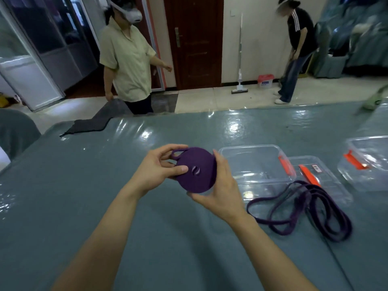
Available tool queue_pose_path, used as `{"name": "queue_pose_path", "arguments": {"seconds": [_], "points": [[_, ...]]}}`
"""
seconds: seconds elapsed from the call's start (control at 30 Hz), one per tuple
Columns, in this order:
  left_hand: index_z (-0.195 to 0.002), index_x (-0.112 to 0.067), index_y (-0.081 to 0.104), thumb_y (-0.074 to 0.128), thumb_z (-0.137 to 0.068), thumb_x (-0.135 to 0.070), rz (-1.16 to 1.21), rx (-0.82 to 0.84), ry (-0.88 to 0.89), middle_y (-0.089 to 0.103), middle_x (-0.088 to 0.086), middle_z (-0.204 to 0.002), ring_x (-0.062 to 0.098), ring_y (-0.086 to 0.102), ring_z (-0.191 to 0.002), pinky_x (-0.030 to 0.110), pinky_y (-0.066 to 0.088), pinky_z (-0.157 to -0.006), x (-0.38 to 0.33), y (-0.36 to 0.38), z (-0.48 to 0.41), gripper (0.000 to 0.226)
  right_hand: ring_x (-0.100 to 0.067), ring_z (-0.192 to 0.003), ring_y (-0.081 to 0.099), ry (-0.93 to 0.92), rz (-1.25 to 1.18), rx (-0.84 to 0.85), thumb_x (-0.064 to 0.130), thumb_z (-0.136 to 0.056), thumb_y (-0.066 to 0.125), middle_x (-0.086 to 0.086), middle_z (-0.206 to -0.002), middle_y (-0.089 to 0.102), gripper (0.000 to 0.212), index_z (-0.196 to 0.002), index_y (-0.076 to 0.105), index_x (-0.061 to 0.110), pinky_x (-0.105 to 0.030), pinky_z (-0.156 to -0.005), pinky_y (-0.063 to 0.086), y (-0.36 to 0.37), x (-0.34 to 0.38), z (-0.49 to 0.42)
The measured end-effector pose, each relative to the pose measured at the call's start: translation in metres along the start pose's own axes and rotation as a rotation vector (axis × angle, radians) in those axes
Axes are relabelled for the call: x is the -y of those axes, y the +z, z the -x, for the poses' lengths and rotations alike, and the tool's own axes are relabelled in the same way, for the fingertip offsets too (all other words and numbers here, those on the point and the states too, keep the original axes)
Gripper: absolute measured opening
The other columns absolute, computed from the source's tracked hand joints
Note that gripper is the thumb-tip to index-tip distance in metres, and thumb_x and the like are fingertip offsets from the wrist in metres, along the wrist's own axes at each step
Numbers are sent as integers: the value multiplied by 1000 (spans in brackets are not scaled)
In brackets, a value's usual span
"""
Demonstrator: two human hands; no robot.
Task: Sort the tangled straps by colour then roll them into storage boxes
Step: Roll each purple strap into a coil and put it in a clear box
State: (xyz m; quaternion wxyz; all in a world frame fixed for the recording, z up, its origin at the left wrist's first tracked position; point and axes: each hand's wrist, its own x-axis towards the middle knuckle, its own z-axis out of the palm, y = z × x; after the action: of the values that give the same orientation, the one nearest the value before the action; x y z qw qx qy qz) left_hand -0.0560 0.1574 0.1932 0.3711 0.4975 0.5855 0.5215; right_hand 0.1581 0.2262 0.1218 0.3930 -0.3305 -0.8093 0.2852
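Observation:
A purple strap wound into a flat round roll (196, 170) is held above the table between both hands. My left hand (161, 166) pinches its left side, thumb on the roll's face, fingers by a small loop at the top. My right hand (220, 185) cups its right and lower edge. A second purple strap (304, 208) lies loose in tangled loops on the table to the right. Behind it stands a clear storage box (252, 152), with its lid (327, 181) with orange clips beside it, partly under the loose strap.
Another clear box with an orange clip (365, 162) sits at the far right. The table has a shiny grey-blue cover (105, 185). A grey cloth (94, 120) hangs at its far edge. Two people stand on the floor beyond the table.

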Motion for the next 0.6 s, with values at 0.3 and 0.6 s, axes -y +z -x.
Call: {"name": "queue_pose_path", "arguments": {"seconds": [0.3,0.6], "points": [[-134,-22,76,86,-89,2,74,47,-100,78,8,-121,27,75,-93,48,70,-80,36,119,-77,52,-28,-94,70,139,276,-45,65,-59,85,10,-133,46,107,-148,40,26,-46,-73,61,-74,-79,-15],[-121,-28,81,51,-117,-25,125,-107,-237,81,-1,-121,18,80,-97,35,67,-68,75,207,-159,30,-25,-94,65,122,450,47,70,-58,75,3,-113,59,95,-135,56,18,-43,-80,57,-119,-182,-69]]}}
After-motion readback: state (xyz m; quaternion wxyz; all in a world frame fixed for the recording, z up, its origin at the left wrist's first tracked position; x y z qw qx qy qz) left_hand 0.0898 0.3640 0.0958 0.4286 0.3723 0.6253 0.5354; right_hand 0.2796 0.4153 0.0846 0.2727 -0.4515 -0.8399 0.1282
